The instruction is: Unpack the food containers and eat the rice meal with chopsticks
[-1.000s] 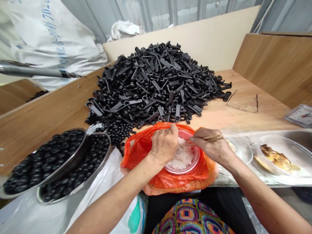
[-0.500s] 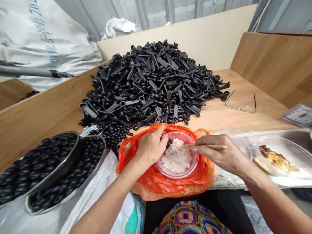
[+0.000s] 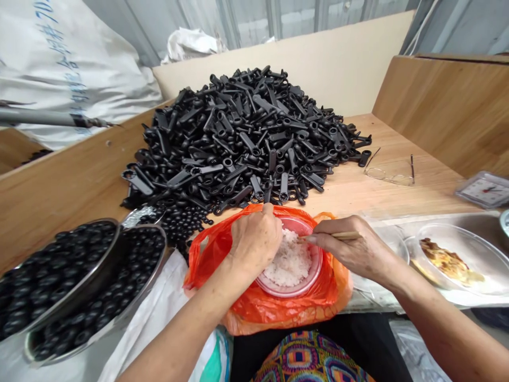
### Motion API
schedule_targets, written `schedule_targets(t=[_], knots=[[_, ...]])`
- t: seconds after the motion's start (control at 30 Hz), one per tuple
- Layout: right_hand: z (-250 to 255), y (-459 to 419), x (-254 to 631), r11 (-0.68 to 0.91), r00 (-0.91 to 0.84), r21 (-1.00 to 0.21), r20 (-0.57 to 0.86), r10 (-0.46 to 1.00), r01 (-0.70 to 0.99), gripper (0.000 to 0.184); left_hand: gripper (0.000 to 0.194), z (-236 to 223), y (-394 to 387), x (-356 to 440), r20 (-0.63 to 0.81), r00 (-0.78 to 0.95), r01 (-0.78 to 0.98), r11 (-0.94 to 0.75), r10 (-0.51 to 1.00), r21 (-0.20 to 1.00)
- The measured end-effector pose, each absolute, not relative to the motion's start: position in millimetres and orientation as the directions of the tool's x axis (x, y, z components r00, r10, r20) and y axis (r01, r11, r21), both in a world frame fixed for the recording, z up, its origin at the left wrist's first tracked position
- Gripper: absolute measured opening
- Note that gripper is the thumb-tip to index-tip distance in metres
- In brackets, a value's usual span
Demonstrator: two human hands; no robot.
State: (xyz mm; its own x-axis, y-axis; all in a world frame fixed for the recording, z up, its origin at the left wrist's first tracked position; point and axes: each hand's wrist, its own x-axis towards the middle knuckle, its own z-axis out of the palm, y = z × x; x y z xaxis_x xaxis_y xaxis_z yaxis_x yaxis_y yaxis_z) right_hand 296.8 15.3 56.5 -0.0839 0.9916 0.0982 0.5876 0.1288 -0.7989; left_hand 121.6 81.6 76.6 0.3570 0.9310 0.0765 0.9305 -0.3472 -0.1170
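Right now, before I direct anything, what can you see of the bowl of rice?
The bowl is round and shallow, apparently clear pinkish plastic with a plain rim. It sits upright, nested in an orange plastic bag, and holds a mound of white cooked rice. The left hand covers its left rim, while chopsticks held in the right hand reach over the right rim toward the rice.

Our left hand (image 3: 256, 244) and right hand (image 3: 350, 244) reach forward, close together
The left curls downward, knuckles up; the right pinches inward, fingertips pointing left, forearms bare.

Blue "70" on white sack (image 3: 71, 63)
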Motion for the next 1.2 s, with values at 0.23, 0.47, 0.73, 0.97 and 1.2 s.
schedule_targets(t=[0.23,0.47,0.73,0.97,1.2], knots=[[37.1,28.5,303.0,0.097,-0.091,-0.885,0.062,0.994,0.455,0.031,0.031,64.3,88.0,126.4,0.044,0.307,0.952,-0.306,0.951,-0.01],[31.2,30.5,302.8,0.095,-0.078,-0.926,0.071,0.994,0.365,0.029,0.036,48.2,105.8,115.0,0.039,0.258,0.946,-0.261,0.965,0.193],[27.5,23.4,293.4,0.163,-0.079,-0.879,0.143,0.987,0.448,0.029,0.036,40.2,107.1,98.3,-0.008,0.184,0.847,-0.154,0.983,0.509],[29.2,14.9,278.8,0.291,-0.106,-0.776,0.282,0.954,0.559,0.031,0.036,34.1,104.6,94.1,0.028,0.171,0.747,-0.148,0.985,0.648],[20.5,1.4,274.9,0.458,-0.162,-0.647,0.463,0.871,0.61,0.027,0.033,25.8,105.5,84.3,0.038,0.115,0.634,-0.102,0.993,0.767]])
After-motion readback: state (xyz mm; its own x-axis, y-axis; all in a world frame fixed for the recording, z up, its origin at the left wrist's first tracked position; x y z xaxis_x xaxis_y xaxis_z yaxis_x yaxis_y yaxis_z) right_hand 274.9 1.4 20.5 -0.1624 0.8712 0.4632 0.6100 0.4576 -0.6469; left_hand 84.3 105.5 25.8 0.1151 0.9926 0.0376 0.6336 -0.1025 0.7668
